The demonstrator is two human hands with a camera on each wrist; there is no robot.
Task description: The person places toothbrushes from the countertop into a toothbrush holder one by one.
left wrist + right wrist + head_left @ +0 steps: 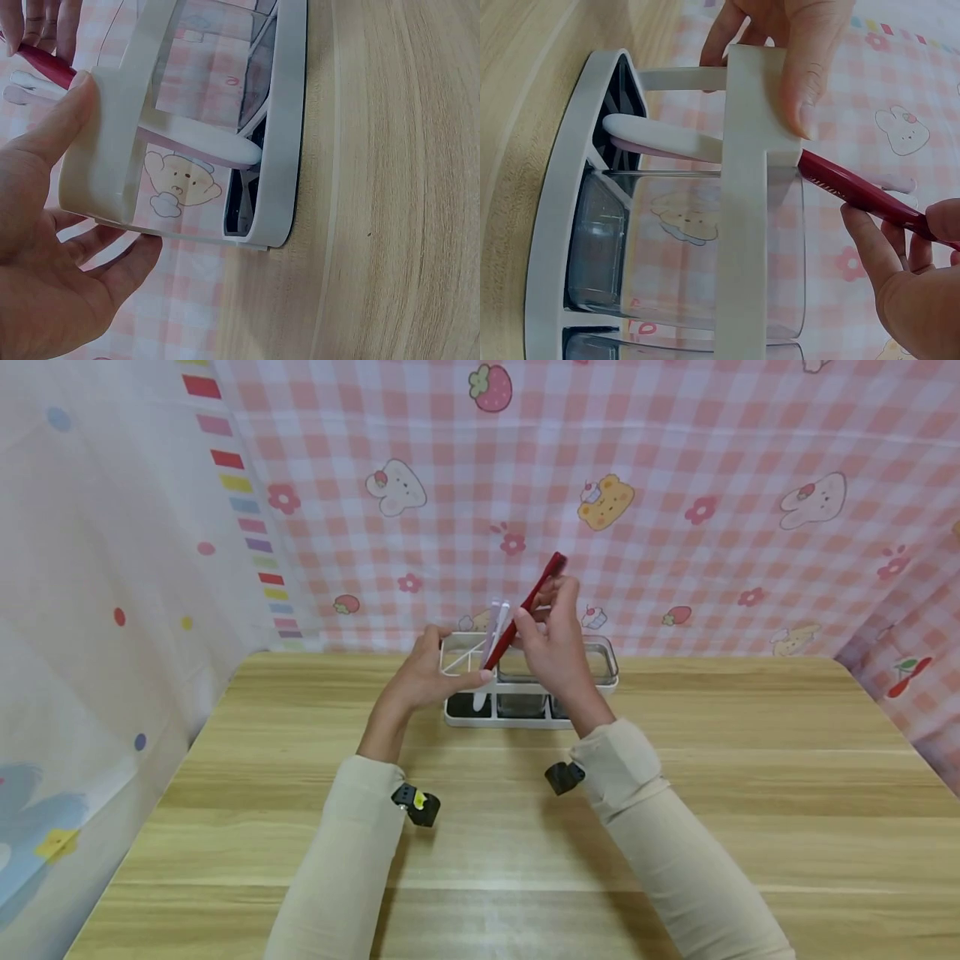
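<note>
A red toothbrush (522, 612) is pinched in my right hand (556, 647), tilted with its bristle end up. Its handle end is at the top rim of a white toothbrush holder (529, 723), beside the left section. Two toothbrushes, a white toothbrush (202, 135) and a pale purple toothbrush (491, 625), stand leaning in that left section. My left hand (427, 672) grips the holder's upper left end, thumb along the front and fingers behind. In the right wrist view the red handle (847, 182) meets the upper rim near the left thumb.
Clear cups (649, 247) sit in the holder's middle and right sections. The holder stands on a wooden table (480, 860) near its back edge, before a pink checked cloth (645, 560). Small black cameras (564, 777) are strapped at both wrists.
</note>
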